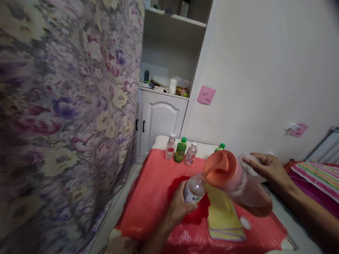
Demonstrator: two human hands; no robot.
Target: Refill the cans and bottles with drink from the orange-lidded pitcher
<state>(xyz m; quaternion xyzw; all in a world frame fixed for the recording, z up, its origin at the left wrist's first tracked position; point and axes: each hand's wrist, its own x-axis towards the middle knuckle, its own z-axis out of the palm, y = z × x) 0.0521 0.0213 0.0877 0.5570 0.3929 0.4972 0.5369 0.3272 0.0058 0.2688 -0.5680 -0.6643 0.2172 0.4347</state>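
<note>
My left hand (178, 208) is wrapped round a small clear plastic bottle (194, 188) standing over the red table cover (150, 197). My right hand (267, 169) grips a clear pitcher (246, 190) with an orange lid (219, 168). The pitcher is tipped toward the small bottle, its spout right at the bottle's mouth, and brownish liquid lies in its lower side. A red funnel-like shape shows beneath the bottle.
Three bottles, the middle one green (180, 150), stand at the table's far edge, with another green-capped bottle (220, 147) to their right. A yellow cloth (224, 215) lies on the cover. A flowered curtain (66, 116) hangs left. A white cabinet (160, 120) stands behind.
</note>
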